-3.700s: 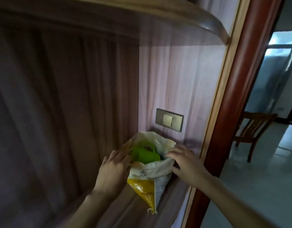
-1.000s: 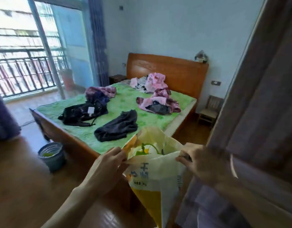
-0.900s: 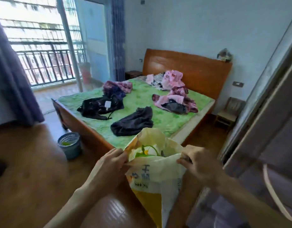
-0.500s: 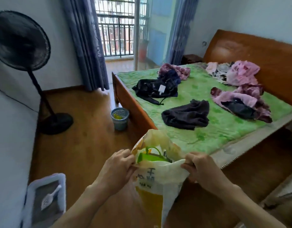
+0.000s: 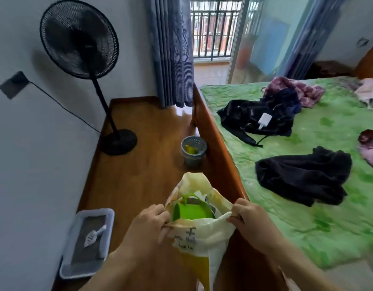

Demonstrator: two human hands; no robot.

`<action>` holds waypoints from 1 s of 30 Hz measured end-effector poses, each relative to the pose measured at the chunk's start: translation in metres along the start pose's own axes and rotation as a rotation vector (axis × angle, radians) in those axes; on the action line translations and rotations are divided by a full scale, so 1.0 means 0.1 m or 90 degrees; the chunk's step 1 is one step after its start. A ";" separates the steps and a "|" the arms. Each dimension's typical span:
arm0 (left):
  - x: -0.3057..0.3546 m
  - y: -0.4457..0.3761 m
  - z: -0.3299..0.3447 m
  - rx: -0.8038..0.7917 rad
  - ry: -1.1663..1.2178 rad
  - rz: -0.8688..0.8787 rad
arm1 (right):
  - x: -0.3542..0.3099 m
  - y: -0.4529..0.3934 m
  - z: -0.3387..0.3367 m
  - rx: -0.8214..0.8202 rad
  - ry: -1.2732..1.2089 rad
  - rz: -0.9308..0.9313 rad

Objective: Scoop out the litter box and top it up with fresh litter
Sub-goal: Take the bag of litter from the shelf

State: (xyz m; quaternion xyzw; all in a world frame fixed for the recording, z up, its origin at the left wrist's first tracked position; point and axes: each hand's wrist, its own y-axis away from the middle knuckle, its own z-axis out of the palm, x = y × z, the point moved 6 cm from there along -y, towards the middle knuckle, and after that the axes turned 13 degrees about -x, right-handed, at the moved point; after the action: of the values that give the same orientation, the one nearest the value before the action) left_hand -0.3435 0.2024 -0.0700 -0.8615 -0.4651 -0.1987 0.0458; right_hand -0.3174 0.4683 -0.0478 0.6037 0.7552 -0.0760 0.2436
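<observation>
White-and-yellow plastic litter bag (image 5: 202, 238) is pinched at its rim by left hand (image 5: 147, 225) and right hand (image 5: 250, 223). Step: fetching litter. Next: carry to translucent litter tray (image 5: 84, 267), near left.

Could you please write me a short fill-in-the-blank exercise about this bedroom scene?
1. Both hands, left and right, hold the open ____.
2. The white scoop lies in the ____ by the wall.
3. The small basket stands on the floor beside the ____.
4. The black ____ stands near the curtain.

Answers: bag; litter box; bed; fan
</observation>
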 end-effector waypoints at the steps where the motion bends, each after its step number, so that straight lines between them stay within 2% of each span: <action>1: -0.03 -0.10 -0.04 0.002 -0.007 -0.013 | 0.05 -0.17 -0.06 -0.005 -0.005 -0.016; 6: -0.27 -0.48 -0.25 0.031 0.026 -0.094 | 0.14 -1.04 -0.33 -0.008 0.001 -0.095; 15: -1.16 -0.87 -0.44 0.066 0.074 -0.209 | -0.15 -2.51 -0.25 -0.114 0.012 -0.204; 24: -2.32 -1.42 -0.41 0.094 0.136 -0.247 | -0.37 -3.89 0.08 -0.198 0.048 -0.174; 30: -2.87 -1.65 -0.32 0.129 0.186 -0.327 | -0.56 -4.76 0.32 -0.277 0.081 -0.205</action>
State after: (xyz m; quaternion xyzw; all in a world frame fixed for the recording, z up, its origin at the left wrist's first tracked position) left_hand -0.6285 0.0621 -0.1686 -0.6693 -0.6731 -0.2784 0.1460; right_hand -0.7518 0.2828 -0.1359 0.4131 0.8537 0.0882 0.3046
